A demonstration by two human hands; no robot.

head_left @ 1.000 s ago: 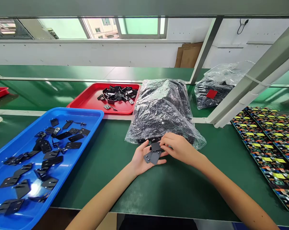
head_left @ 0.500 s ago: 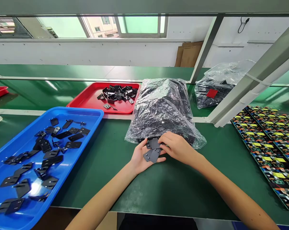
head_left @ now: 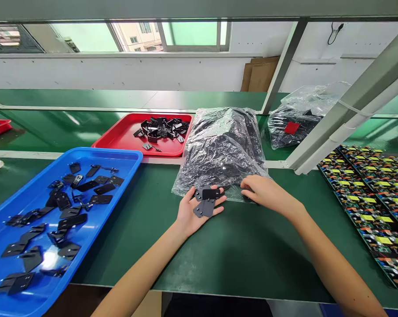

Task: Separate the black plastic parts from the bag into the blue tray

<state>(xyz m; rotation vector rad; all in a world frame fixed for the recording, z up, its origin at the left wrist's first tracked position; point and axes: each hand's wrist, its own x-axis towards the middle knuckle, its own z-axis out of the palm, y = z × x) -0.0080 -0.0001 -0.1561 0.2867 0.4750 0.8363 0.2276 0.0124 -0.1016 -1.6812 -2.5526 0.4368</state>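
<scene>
My left hand (head_left: 190, 215) lies palm up above the bench, fingers stretched out. Several small dark grey plates with holes (head_left: 208, 207) rest across its palm and fingers, with a black glossy one (head_left: 211, 194) on top. My right hand (head_left: 263, 191) is at the near right corner of a clear plastic bag (head_left: 223, 149) full of dark parts. Its fingers are curled together, and something dark shows under them, too hidden to name.
On the left stands a blue tray (head_left: 137, 160) with black plates and brackets spread in it. Behind it is a red tray (head_left: 119, 134) holding a pile of small black parts. Circuit boards (head_left: 366, 207) fill the right side, near a slanted post (head_left: 344, 119) and another bag (head_left: 294, 119).
My right hand has left the plates in my left palm and moved right to the bag's corner. A black plate now lies on top of the grey ones; my left hand has shifted slightly left.
</scene>
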